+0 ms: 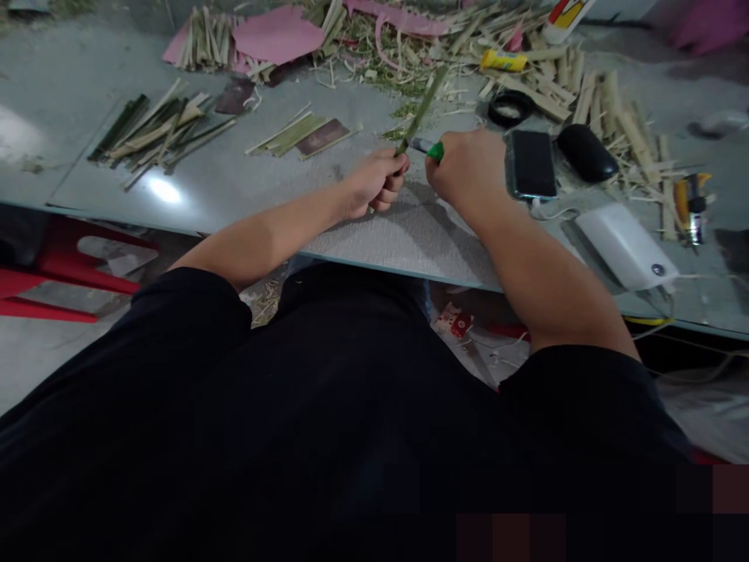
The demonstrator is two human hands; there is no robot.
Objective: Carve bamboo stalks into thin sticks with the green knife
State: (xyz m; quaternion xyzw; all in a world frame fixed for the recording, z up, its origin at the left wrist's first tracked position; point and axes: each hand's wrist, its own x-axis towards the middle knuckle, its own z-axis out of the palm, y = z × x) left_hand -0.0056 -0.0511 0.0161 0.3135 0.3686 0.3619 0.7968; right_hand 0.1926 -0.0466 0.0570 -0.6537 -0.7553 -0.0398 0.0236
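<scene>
My left hand (379, 183) is closed around the lower end of a green plant strip (425, 108), which slants up and away to the right. In my right hand (468, 173) is a green-handled knife (434, 151); its blade meets or lies very close to the strip just above my left fingers. Left of my hands, several flat green strips (298, 133) lie beside a brown piece (324, 138). A looser pile of green and tan sticks (161, 133) rests farther left.
Along the back lie pink paper (278, 35), shavings, a yellow tube (504, 61) and a bottle (566, 17). On the right are black tape (511, 108), a phone (532, 164), a black case (587, 153), a white power bank (627, 247) and an orange cutter (682, 200). The table's edge (398, 272) runs before me.
</scene>
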